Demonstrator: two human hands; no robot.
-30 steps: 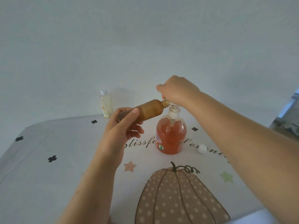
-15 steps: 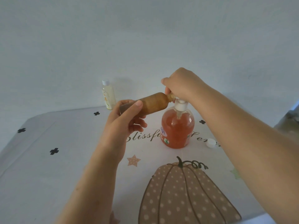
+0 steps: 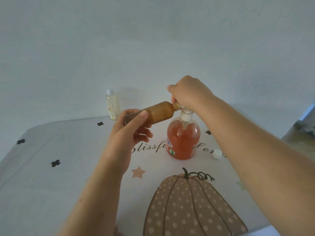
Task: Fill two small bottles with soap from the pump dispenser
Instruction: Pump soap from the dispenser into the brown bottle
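Tilted brown bottle (image 3: 158, 113) at pump dispenser (image 3: 183, 138)

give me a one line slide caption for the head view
Left hand holds a small brown bottle tilted to the pump dispenser while the right hand grips its pump head.

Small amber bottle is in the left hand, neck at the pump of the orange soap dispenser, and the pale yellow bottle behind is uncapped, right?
No: the head view shows the pale yellow bottle wearing its white cap. The rest holds.
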